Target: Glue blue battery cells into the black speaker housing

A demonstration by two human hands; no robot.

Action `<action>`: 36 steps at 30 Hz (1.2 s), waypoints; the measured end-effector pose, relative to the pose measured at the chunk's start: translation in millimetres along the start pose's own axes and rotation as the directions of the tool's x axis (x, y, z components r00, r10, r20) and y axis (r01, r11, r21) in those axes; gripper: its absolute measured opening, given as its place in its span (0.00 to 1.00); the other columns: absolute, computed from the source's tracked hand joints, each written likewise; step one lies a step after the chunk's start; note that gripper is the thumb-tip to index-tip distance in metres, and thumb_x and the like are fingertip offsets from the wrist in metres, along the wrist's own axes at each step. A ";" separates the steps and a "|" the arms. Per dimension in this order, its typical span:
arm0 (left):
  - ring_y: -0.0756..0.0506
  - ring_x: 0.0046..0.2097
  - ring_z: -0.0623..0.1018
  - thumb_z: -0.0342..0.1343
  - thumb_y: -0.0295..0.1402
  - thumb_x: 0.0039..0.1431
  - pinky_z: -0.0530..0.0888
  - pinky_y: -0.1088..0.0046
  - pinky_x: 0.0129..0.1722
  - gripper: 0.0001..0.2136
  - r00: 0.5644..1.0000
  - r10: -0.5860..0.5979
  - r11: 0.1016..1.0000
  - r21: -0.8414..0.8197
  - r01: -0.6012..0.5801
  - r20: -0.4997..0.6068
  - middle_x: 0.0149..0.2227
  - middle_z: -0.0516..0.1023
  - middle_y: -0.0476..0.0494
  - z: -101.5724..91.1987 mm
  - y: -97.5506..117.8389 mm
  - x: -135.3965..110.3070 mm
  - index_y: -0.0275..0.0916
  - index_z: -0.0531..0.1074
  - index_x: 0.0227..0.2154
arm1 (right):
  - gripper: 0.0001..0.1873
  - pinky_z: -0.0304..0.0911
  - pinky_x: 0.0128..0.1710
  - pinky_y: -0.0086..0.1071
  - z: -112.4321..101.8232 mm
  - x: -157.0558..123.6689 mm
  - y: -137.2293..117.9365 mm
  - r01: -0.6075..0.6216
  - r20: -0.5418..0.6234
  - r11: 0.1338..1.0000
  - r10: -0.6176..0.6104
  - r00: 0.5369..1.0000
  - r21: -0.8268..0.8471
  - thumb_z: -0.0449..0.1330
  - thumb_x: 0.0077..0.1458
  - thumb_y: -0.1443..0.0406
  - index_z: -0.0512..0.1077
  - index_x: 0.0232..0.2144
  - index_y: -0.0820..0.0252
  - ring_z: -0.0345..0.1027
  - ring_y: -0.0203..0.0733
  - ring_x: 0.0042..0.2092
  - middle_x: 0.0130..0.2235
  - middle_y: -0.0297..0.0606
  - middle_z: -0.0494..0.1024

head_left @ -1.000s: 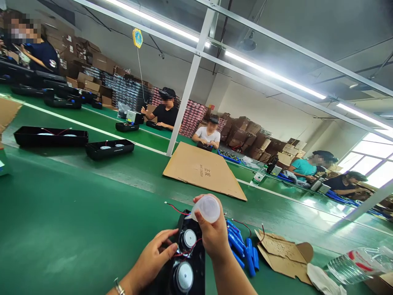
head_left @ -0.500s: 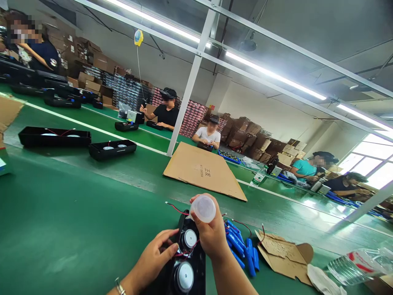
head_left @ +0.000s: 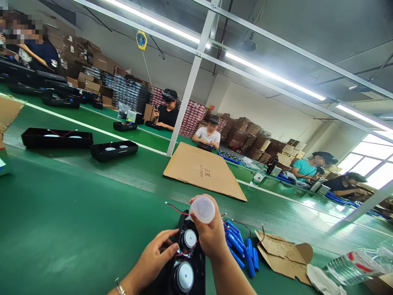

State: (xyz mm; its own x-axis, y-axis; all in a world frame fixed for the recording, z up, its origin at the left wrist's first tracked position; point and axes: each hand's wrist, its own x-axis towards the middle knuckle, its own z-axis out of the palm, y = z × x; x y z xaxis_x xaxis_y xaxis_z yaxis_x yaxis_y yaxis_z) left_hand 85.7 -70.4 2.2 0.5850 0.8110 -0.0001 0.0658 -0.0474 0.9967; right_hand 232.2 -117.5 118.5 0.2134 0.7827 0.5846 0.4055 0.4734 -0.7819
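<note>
At the bottom centre of the frame, the right hand grips a small translucent bottle upended over a black speaker housing on the green table. The left hand rests on the housing's left edge, fingers loosely curled against it. Blue battery cells lie just to the right, beside torn cardboard.

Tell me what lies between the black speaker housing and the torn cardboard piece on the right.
In the head view, a cluster of blue battery cells with red wires lies on the green belt between the speaker housing and the torn cardboard.
</note>
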 end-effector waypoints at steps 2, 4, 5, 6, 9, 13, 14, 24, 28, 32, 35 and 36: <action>0.45 0.42 0.72 0.53 0.48 0.50 0.70 0.70 0.44 0.27 1.000 -0.005 1.000 0.005 0.005 0.000 0.48 0.71 0.39 -0.1 2.3 0.0 0.37 0.68 0.49 | 0.17 0.60 0.47 0.35 0.1 -0.9 0.0 -0.003 0.001 1.000 0.003 1.000 0.004 0.59 0.53 0.60 0.62 0.44 0.56 0.66 0.39 0.43 0.42 0.37 0.72; 0.44 0.43 0.72 0.53 0.48 0.49 0.70 0.69 0.45 0.27 1.000 -0.006 1.000 0.008 0.006 -0.009 0.48 0.71 0.39 0.0 4.5 -0.3 0.36 0.68 0.49 | 0.17 0.60 0.47 0.36 0.1 -1.7 -0.3 -0.008 0.005 1.000 0.008 1.000 0.012 0.59 0.53 0.60 0.61 0.44 0.57 0.66 0.39 0.43 0.42 0.38 0.72; 0.44 0.43 0.72 0.53 0.48 0.49 0.70 0.69 0.45 0.27 1.000 -0.008 1.000 0.006 0.008 -0.016 0.47 0.72 0.39 0.2 5.0 -0.5 0.36 0.68 0.49 | 0.17 0.60 0.47 0.35 0.1 -2.1 -0.6 -0.010 0.007 1.000 0.009 1.000 0.014 0.59 0.53 0.60 0.61 0.44 0.57 0.66 0.39 0.43 0.42 0.38 0.72; 0.44 0.43 0.73 0.53 0.48 0.50 0.70 0.69 0.46 0.27 1.000 -0.012 1.000 0.000 0.012 -0.021 0.47 0.72 0.39 0.4 5.1 -0.7 0.36 0.68 0.49 | 0.17 0.60 0.47 0.35 0.0 -2.5 -0.9 -0.011 0.007 1.000 0.010 1.000 0.013 0.59 0.53 0.60 0.61 0.44 0.57 0.66 0.39 0.43 0.42 0.38 0.72; 0.42 0.44 0.73 0.52 0.48 0.51 0.71 0.67 0.46 0.27 0.999 -0.027 0.999 -0.041 0.026 -0.019 0.45 0.74 0.38 1.5 2.2 -0.8 0.34 0.67 0.49 | 0.16 0.60 0.46 0.34 -0.2 -3.6 -1.4 -0.007 0.006 1.000 0.007 1.000 0.008 0.58 0.53 0.61 0.62 0.43 0.57 0.66 0.38 0.43 0.41 0.37 0.72; 0.42 0.42 0.75 0.53 0.46 0.51 0.72 0.65 0.45 0.28 0.999 -0.045 0.995 -0.094 0.045 0.000 0.40 0.75 0.38 2.4 -1.9 0.0 0.31 0.64 0.50 | 0.15 0.60 0.46 0.33 0.2 -5.8 0.2 -0.008 0.015 1.000 0.008 1.000 0.013 0.58 0.53 0.61 0.62 0.43 0.56 0.66 0.37 0.43 0.41 0.36 0.72; 0.42 0.40 0.75 0.53 0.46 0.51 0.72 0.65 0.44 0.28 0.999 -0.053 0.994 -0.095 0.053 0.002 0.39 0.75 0.38 2.4 -1.9 0.2 0.31 0.63 0.50 | 0.16 0.60 0.45 0.32 0.4 -6.4 0.8 -0.012 0.012 1.000 0.012 1.000 0.018 0.58 0.53 0.61 0.62 0.44 0.56 0.66 0.37 0.43 0.41 0.36 0.72; 0.43 0.38 0.75 0.53 0.42 0.49 0.73 0.66 0.41 0.27 0.994 -0.105 0.993 -0.058 0.103 -0.033 0.35 0.76 0.41 2.8 5.6 0.9 0.30 0.63 0.49 | 0.16 0.60 0.46 0.33 -2.4 -6.5 4.0 -0.021 -0.005 1.000 0.021 1.000 0.019 0.59 0.53 0.60 0.62 0.43 0.58 0.66 0.37 0.43 0.41 0.37 0.71; 0.42 0.38 0.75 0.53 0.41 0.48 0.72 0.64 0.42 0.26 0.994 -0.105 0.994 -0.031 0.103 -0.041 0.36 0.76 0.39 2.7 8.4 1.0 0.30 0.64 0.48 | 0.16 0.60 0.46 0.33 -4.3 -8.2 8.1 -0.033 -0.006 0.999 0.034 0.999 0.038 0.58 0.53 0.60 0.62 0.44 0.57 0.66 0.38 0.43 0.41 0.37 0.71; 0.42 0.39 0.75 0.52 0.41 0.47 0.73 0.65 0.42 0.26 0.994 -0.103 0.994 -0.054 0.100 -0.046 0.37 0.77 0.38 3.4 10.0 1.5 0.29 0.64 0.48 | 0.16 0.60 0.47 0.36 -6.1 -7.7 11.1 -0.025 -0.012 0.999 0.026 1.000 0.041 0.58 0.53 0.60 0.62 0.44 0.57 0.65 0.39 0.44 0.42 0.38 0.71; 0.41 0.39 0.76 0.52 0.41 0.48 0.73 0.65 0.42 0.26 0.994 -0.102 0.994 -0.044 0.100 -0.050 0.39 0.77 0.37 3.0 10.1 1.3 0.29 0.64 0.48 | 0.16 0.60 0.47 0.37 -6.6 -5.8 13.0 -0.017 -0.023 1.000 0.018 1.000 0.025 0.58 0.53 0.60 0.63 0.43 0.57 0.65 0.40 0.44 0.42 0.39 0.71; 0.41 0.40 0.76 0.53 0.41 0.48 0.73 0.65 0.43 0.25 0.994 -0.098 0.995 -0.036 0.096 -0.052 0.40 0.77 0.37 2.6 10.1 1.1 0.30 0.65 0.47 | 0.16 0.60 0.46 0.37 -6.7 -5.2 13.9 -0.017 -0.026 1.000 0.017 1.000 0.023 0.58 0.53 0.60 0.63 0.43 0.57 0.65 0.40 0.43 0.42 0.39 0.71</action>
State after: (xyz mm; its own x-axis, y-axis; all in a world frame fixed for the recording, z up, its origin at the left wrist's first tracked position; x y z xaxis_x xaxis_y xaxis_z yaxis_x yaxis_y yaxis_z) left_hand 89.1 -71.6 12.0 0.5329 0.8410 -0.0933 0.0928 0.0515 0.9944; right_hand 242.6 -117.7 106.1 0.2431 0.7801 0.5765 0.3815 0.4695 -0.7962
